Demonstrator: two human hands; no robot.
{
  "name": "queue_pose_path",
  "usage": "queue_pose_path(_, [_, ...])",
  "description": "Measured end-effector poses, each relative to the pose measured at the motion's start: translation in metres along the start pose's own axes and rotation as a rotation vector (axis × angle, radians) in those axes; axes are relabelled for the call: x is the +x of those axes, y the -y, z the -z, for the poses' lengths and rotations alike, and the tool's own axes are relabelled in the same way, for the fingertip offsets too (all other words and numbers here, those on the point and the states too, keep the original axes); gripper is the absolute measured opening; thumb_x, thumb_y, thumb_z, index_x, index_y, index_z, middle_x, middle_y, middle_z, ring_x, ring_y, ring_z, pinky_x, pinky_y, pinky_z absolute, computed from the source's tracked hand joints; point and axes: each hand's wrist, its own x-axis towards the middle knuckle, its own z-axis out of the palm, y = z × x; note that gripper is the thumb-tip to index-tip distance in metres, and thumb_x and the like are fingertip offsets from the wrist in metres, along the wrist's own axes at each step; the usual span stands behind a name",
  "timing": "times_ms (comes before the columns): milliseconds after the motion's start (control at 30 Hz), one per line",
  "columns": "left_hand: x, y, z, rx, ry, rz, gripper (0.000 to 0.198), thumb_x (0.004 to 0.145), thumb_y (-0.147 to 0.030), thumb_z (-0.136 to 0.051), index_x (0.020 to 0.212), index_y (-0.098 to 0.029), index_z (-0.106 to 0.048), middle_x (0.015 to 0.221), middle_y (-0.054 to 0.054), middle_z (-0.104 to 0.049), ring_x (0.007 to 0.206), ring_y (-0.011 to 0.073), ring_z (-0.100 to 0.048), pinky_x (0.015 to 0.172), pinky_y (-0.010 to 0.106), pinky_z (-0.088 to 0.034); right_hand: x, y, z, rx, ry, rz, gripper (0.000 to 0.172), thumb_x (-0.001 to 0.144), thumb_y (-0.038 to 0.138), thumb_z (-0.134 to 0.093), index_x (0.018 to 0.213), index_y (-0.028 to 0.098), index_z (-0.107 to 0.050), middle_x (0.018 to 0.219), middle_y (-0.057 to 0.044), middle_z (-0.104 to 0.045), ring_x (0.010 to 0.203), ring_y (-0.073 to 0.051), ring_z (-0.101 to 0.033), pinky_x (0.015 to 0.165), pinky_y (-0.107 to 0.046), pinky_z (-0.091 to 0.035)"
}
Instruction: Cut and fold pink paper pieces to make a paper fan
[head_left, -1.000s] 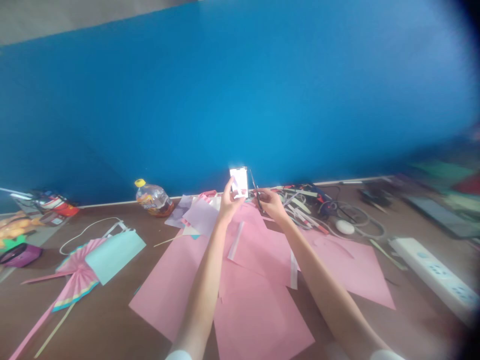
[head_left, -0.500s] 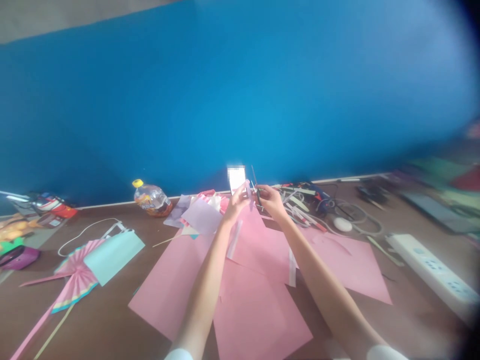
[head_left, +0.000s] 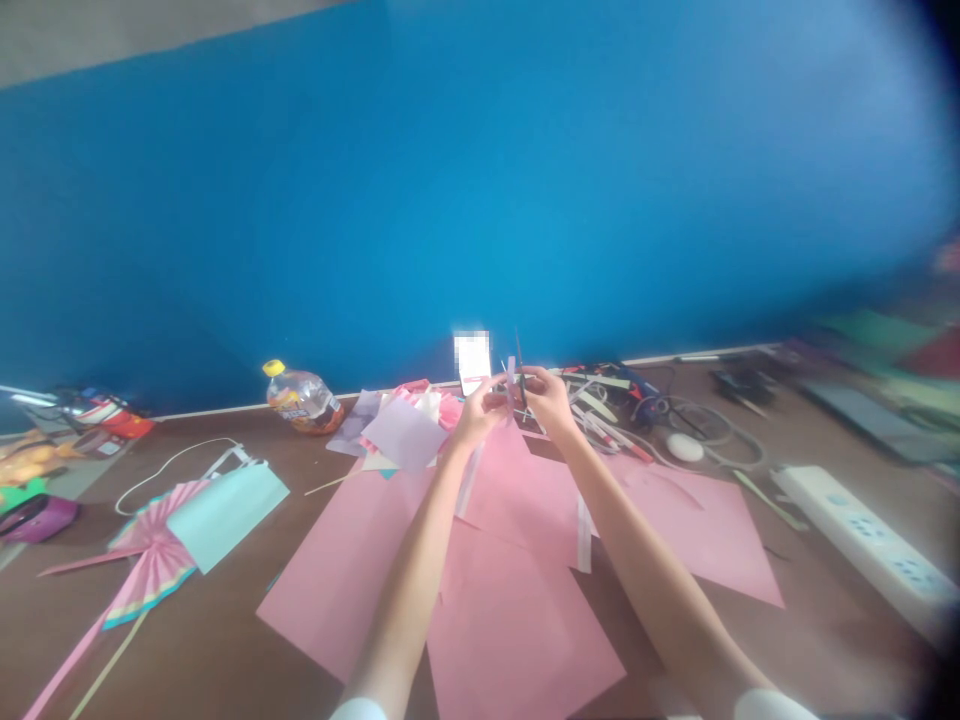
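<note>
My left hand [head_left: 478, 412] is closed on a narrow strip of purple paper [head_left: 511, 372], which stands upright between my hands. A pair of scissors [head_left: 520, 362] is gripped in my right hand [head_left: 547, 400], its thin blades pointing up close to the strip. Whether the blades touch the paper I cannot tell. Below my arms, several sheets of pink paper [head_left: 517, 630] overlap on the brown table. Just left of my left hand lies a pile of purple and pink paper pieces [head_left: 405, 432]. A bright white phone-like screen [head_left: 472, 358] stands behind my hands.
A bottle with a yellow cap [head_left: 304, 398] stands by the blue wall [head_left: 480, 200]. To the left lie a pink folded-paper fan [head_left: 157, 540] and a light blue sheet [head_left: 229, 512]. Paper strips and cables [head_left: 600, 405] clutter the right, near a white power strip [head_left: 862, 535].
My left hand has shifted slightly right and down, closer to my right hand. The purple strip has moved right and stands more upright beside the scissors.
</note>
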Motion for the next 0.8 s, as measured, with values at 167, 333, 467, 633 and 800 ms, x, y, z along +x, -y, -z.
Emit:
queue_pose_path(167, [0.0,0.0,-0.001,-0.003,-0.05,-0.042,0.058,0.073,-0.034,-0.073,0.125,-0.021,-0.052,0.121,0.013,-0.061,0.084,0.0163,-0.065,0.072,0.03,-0.053,-0.001,-0.003,-0.001,0.04,0.017,0.001,0.046,0.065,0.037,-0.071,0.105,0.017,-0.061,0.078,-0.006,-0.069,0.059,-0.016,-0.06,0.056,-0.029,-0.049])
queue_pose_path(333, [0.0,0.001,0.003,0.079,-0.004,-0.027,0.047,0.074,-0.034,-0.071,0.118,-0.019,-0.06,0.129,0.013,-0.057,0.085,0.0159,-0.064,0.072,0.028,-0.052,-0.001,-0.002,-0.001,0.005,0.011,0.007,0.045,0.065,0.036,-0.071,0.105,0.016,-0.062,0.076,-0.006,-0.068,0.059,-0.016,-0.059,0.054,-0.027,-0.047])
queue_pose_path(467, [-0.001,0.0,0.006,0.094,0.051,-0.001,0.055,0.074,-0.03,-0.071,0.126,-0.02,-0.057,0.127,0.013,-0.059,0.08,0.0135,-0.062,0.071,0.028,-0.052,-0.002,0.0,-0.001,-0.012,0.006,-0.005,0.045,0.066,0.036,-0.07,0.105,0.016,-0.061,0.074,-0.006,-0.068,0.058,-0.015,-0.058,0.052,-0.027,-0.047])
queue_pose_path(633, [-0.002,-0.001,0.008,0.085,0.1,0.003,0.061,0.072,-0.028,-0.072,0.131,-0.021,-0.054,0.134,0.013,-0.053,0.076,0.0101,-0.06,0.07,0.027,-0.052,-0.002,0.003,-0.001,-0.038,-0.004,-0.019,0.046,0.066,0.039,-0.068,0.105,0.014,-0.062,0.072,-0.004,-0.066,0.058,-0.015,-0.058,0.053,-0.027,-0.048])
queue_pose_path(800, [-0.001,-0.002,0.013,0.085,-0.017,0.045,0.07,0.07,-0.031,-0.074,0.135,-0.02,-0.05,0.109,0.011,-0.066,0.068,0.0115,-0.061,0.06,0.025,-0.052,-0.001,0.001,0.0,-0.039,0.024,-0.03,0.05,0.065,0.04,-0.069,0.107,0.014,-0.061,0.07,-0.003,-0.066,0.057,-0.014,-0.057,0.055,-0.027,-0.047])
